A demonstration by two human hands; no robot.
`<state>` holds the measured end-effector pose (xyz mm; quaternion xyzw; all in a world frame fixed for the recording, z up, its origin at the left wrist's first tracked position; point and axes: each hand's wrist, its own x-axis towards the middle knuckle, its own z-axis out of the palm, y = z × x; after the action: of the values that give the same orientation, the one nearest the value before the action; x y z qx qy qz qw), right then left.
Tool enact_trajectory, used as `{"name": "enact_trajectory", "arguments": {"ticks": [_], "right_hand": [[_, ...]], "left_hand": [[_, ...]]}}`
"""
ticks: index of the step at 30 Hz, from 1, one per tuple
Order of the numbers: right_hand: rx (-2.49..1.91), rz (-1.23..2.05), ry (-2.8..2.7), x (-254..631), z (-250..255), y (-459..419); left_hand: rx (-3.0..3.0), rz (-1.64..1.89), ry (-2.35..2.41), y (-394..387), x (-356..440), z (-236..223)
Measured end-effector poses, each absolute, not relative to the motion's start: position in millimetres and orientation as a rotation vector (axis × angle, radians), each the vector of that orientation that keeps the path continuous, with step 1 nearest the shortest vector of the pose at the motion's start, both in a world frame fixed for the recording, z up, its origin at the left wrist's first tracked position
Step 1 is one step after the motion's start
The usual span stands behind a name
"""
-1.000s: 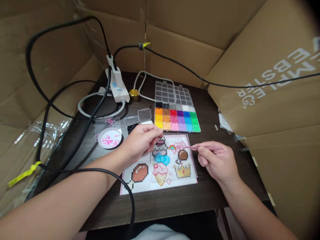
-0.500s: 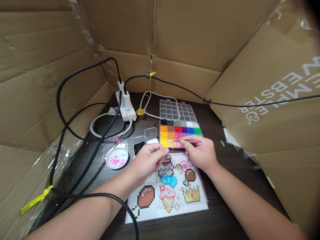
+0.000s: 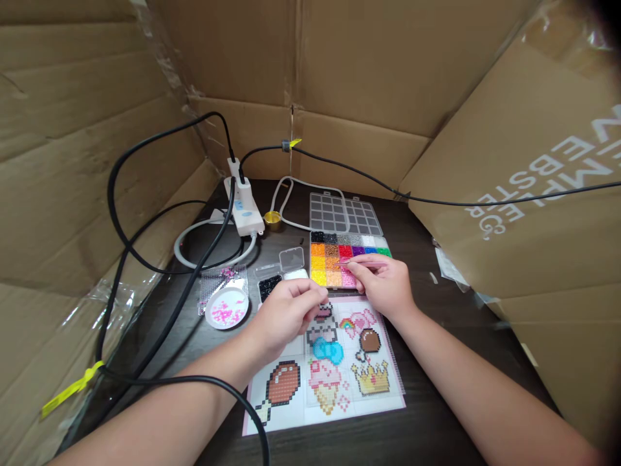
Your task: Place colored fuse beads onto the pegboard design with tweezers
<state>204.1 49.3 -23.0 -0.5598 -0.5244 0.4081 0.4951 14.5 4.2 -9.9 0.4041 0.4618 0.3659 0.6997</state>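
- Pinched between thumb and forefinger of the right hand (image 3: 383, 285) are thin pink tweezers (image 3: 361, 264), lying nearly level and pointing left.
- Tweezer tips sit over the bead box (image 3: 339, 259), at about the orange and red cells in its middle rows; whether they touch beads cannot be told.
- Right hand rests over the near right corner of the box, hiding the blue and green cells there.
- Left hand (image 3: 286, 310) is loosely curled, fingertips drawn together near the thumb; whether it holds anything cannot be told.
- It lies on the upper left part of the pattern sheet (image 3: 339, 388), just beside the pink and grey figure, near the box's front edge.
- Sheet shows a drumstick, ice cream, crown, blue bow, rainbow heart and a brown blob, under a clear pegboard.
- Box lid (image 3: 345, 213) stands open behind the beads, clear and gridded.
- Left of the left hand: a small case (image 3: 270, 286) of black beads with its lid (image 3: 292, 258) up, then a white dish (image 3: 227, 307) of pink beads on a clear pegboard (image 3: 213, 281).
- Farther back: a white power strip (image 3: 245, 210), a gold cap (image 3: 272, 221), white and black cables (image 3: 160, 304) across the dark table (image 3: 427, 414).
- Cardboard walls (image 3: 369, 71) surround the table.
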Motion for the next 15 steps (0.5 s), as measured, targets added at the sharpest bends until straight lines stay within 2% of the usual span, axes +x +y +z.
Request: {"name": "enact_trajectory", "arguments": {"ticks": [15], "right_hand": [[-1.339, 1.02, -1.255, 204.9, -20.8, 46.8]], "left_hand": [[0.914, 0.797, 1.034, 2.6, 16.3, -9.2]]}}
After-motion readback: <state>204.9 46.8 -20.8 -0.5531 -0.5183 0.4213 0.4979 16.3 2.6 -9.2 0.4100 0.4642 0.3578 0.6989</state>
